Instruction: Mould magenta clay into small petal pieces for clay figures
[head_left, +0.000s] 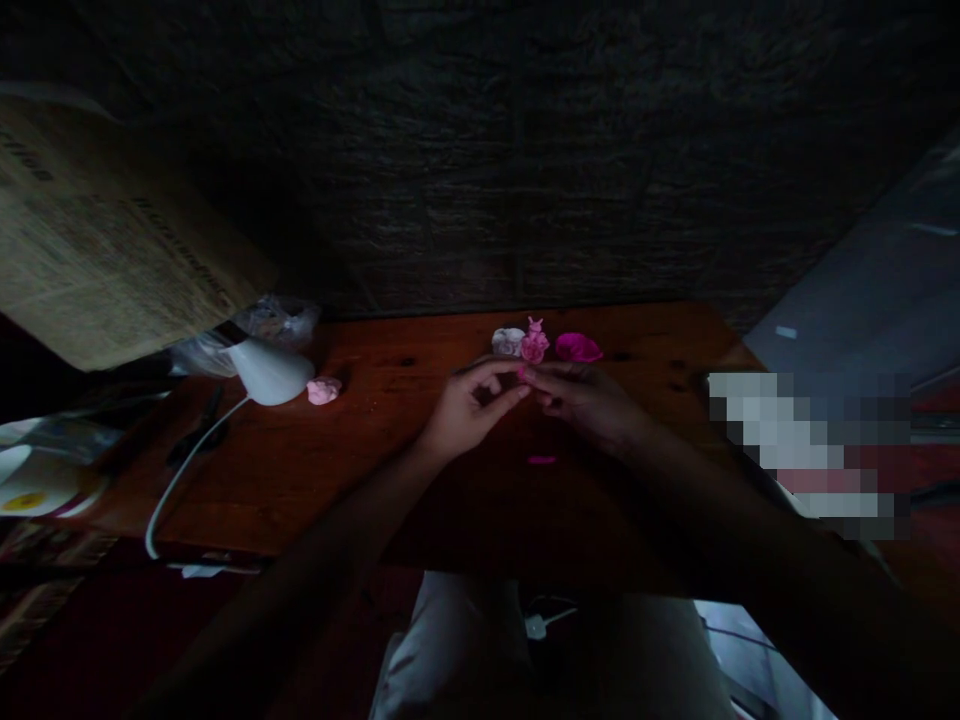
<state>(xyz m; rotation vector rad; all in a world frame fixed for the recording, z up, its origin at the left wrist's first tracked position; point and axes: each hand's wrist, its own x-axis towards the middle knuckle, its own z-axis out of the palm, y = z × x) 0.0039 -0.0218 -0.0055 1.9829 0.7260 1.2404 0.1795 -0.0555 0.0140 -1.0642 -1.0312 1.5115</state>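
My left hand [471,408] and my right hand [589,402] meet above the wooden table, thumbs and fingertips pinched together. Between the fingertips shows a small piece of bright pink modelling clay [522,374]. Just beyond the hands stand a small pink figure [535,342] with two points on top, a whitish lump [508,341] to its left and a flattened magenta lump [578,348] to its right. A thin magenta strip [541,460] lies on the table on the near side of the hands.
On the left are a white cone-shaped lamp [271,372] with its cable, a pale pink lump [324,390], dark scissors [199,440] and a white cup [37,480]. A cardboard box [112,230] overhangs there. A dark block wall [510,160] rises behind the table [360,440].
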